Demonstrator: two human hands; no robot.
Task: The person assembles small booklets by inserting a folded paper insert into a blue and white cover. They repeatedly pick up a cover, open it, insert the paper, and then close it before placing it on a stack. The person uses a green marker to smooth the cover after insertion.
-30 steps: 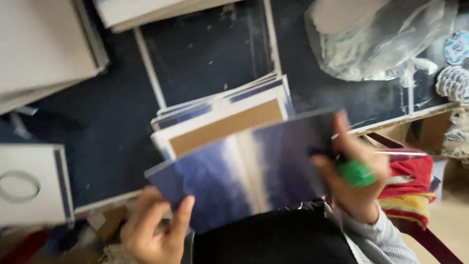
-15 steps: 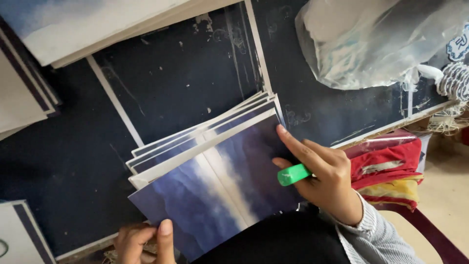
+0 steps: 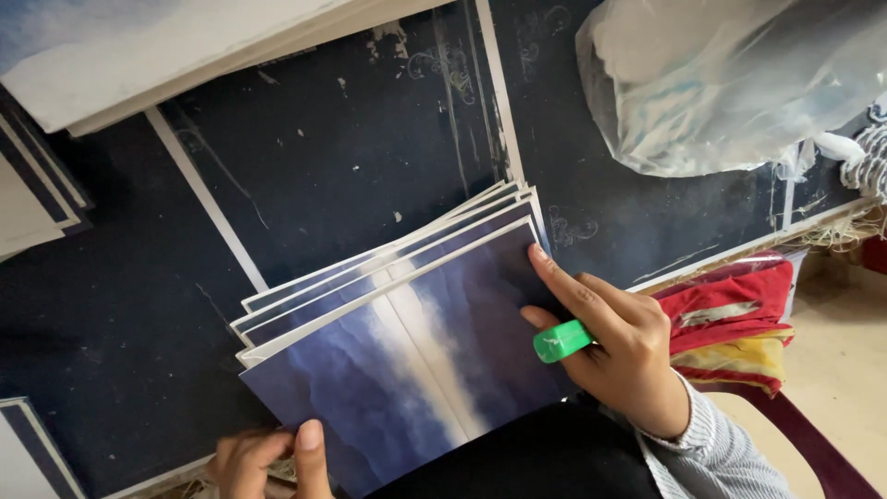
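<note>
A fanned stack of blue printed card sheets (image 3: 388,323) with a pale band down the middle lies on the dark work surface (image 3: 351,157). My right hand (image 3: 614,346) presses the top sheet's right edge with the index finger stretched out, and it holds a green glue stick (image 3: 562,341) between the fingers. My left hand (image 3: 268,460) grips the near left corner of the top sheet, thumb on top.
A crumpled clear plastic bag (image 3: 730,83) lies at the far right. Piles of pale board (image 3: 166,55) sit at the top left. A folded red and yellow cloth (image 3: 739,323) hangs off the right edge. Dark fabric (image 3: 527,462) covers my lap.
The top sheet, earlier lifted and tilted, has been laid flat on the stack. My right hand moved onto its right edge; my left hand shifted to the near corner.
</note>
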